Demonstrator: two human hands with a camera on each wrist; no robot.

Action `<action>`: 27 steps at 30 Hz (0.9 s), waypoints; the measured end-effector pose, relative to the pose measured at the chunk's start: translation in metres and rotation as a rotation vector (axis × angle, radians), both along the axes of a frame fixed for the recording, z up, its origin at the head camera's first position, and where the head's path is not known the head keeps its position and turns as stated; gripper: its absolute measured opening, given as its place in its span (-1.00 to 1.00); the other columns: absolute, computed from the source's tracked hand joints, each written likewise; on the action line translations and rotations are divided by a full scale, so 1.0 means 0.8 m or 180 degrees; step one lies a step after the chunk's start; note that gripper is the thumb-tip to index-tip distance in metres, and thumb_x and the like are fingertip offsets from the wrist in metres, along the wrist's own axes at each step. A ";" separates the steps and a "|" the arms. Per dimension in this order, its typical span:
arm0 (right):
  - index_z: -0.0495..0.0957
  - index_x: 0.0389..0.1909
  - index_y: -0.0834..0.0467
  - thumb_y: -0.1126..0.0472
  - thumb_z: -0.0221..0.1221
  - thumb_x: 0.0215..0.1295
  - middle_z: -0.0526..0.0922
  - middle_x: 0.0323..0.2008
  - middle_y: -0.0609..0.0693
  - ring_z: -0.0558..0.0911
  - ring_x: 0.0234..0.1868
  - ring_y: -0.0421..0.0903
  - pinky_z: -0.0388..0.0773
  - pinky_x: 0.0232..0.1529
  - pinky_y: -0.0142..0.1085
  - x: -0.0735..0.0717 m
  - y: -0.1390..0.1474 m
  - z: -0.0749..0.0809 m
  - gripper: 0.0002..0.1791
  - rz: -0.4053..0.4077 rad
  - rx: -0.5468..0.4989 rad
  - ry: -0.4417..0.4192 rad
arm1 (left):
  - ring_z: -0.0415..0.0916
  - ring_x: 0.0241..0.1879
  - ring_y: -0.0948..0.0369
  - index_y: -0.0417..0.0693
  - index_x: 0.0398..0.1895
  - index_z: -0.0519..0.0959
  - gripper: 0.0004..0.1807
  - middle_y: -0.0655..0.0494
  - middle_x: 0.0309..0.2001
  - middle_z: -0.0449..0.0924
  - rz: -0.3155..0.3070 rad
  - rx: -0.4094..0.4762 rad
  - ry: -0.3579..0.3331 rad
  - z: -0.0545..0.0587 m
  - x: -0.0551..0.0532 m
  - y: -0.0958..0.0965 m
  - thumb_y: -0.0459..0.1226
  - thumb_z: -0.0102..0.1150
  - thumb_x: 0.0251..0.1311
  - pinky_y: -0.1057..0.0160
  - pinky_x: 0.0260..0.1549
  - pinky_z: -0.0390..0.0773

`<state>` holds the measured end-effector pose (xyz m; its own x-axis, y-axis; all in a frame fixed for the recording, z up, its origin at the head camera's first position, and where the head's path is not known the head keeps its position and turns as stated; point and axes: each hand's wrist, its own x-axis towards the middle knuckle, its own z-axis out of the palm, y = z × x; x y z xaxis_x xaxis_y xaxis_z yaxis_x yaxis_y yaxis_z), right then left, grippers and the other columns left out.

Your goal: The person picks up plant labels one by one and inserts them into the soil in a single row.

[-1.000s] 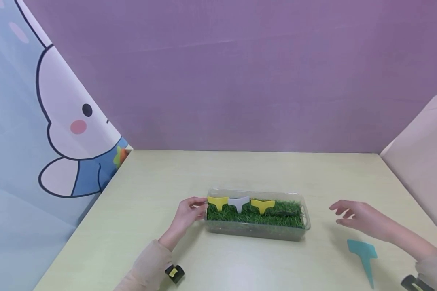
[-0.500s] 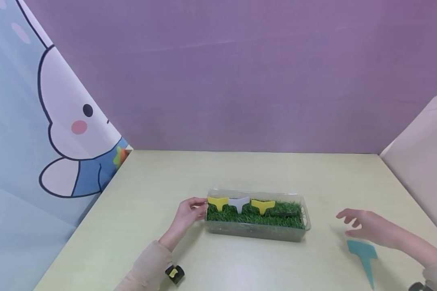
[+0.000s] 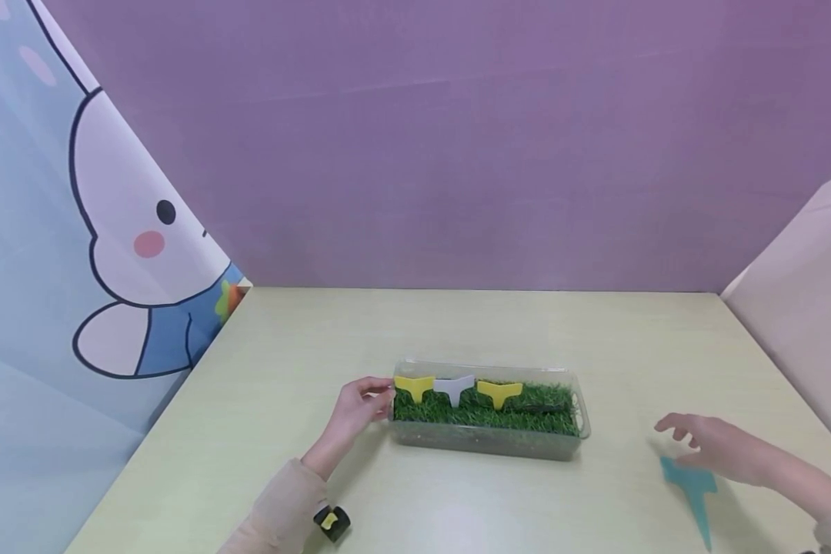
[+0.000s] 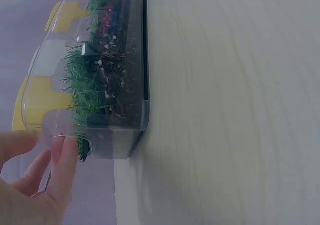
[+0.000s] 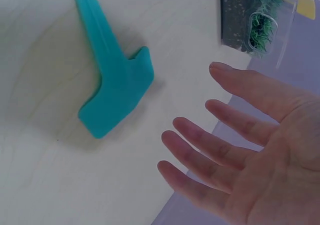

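A clear plastic bin [image 3: 483, 442] filled with artificial grass [image 3: 540, 415] stands mid-table. My left hand [image 3: 355, 408] grips its left end, thumb and fingers about the rim beside the handle opening. Along the grass stand a yellow T-shaped plant label [image 3: 414, 386], a pale white one [image 3: 453, 387] and a second yellow one [image 3: 500, 393]. My right hand [image 3: 734, 452] hovers over a teal plant label [image 3: 696, 492] lying flat on the table at the right, its wide head partly hidden. In the right wrist view, the fingers are spread apart from the teal label [image 5: 117, 87], holding nothing.
The pale wooden table [image 3: 318, 323] reaches back to a purple backdrop [image 3: 457, 154]. A cartoon-printed cloth [image 3: 28, 308] hangs along the left side and a pale cloth [image 3: 810, 308] along the right. Dark soil-like filling [image 4: 117, 70] shows through the bin wall.
My right hand has moved right and toward the near edge, from beyond the teal plant label to over its head. My left hand and the bin have not moved.
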<state>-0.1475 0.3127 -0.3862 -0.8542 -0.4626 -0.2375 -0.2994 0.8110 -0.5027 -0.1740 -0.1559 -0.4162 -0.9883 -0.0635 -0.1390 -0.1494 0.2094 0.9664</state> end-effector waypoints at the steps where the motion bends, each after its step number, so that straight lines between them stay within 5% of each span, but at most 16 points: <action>1: 0.36 -0.10 0.40 0.32 0.23 -0.04 0.48 -0.32 0.19 0.51 -0.33 0.12 0.51 -0.42 -0.13 0.001 0.001 -0.002 -0.55 -0.0006 0.0011 -0.0013 | 0.51 -0.45 0.12 -0.36 -0.17 0.52 -0.76 -0.06 -0.29 0.50 0.0002 -0.0003 0.0000 0.000 0.000 0.000 -0.44 0.11 0.05 0.24 -0.38 0.61; 10: 0.36 -0.08 0.39 0.31 0.25 -0.09 0.49 -0.29 0.24 0.51 -0.30 0.18 0.53 -0.38 -0.03 0.007 0.007 -0.012 -0.50 -0.0206 0.0042 -0.0140 | 0.51 -0.44 0.12 -0.35 -0.17 0.52 -0.76 -0.04 -0.30 0.50 0.0004 -0.0005 -0.0003 -0.002 -0.002 0.000 -0.43 0.11 0.06 0.24 -0.38 0.61; 27: 0.36 -0.06 0.41 0.22 0.36 -0.31 0.44 -0.30 0.32 0.48 -0.29 0.26 0.49 -0.33 0.11 0.015 0.014 -0.033 -0.30 -0.0041 0.0050 0.0036 | 0.49 -0.47 0.18 -0.36 -0.15 0.50 -0.74 -0.06 -0.29 0.49 -0.0027 -0.0090 -0.0003 0.000 0.000 0.000 -0.44 0.10 0.06 0.27 -0.39 0.61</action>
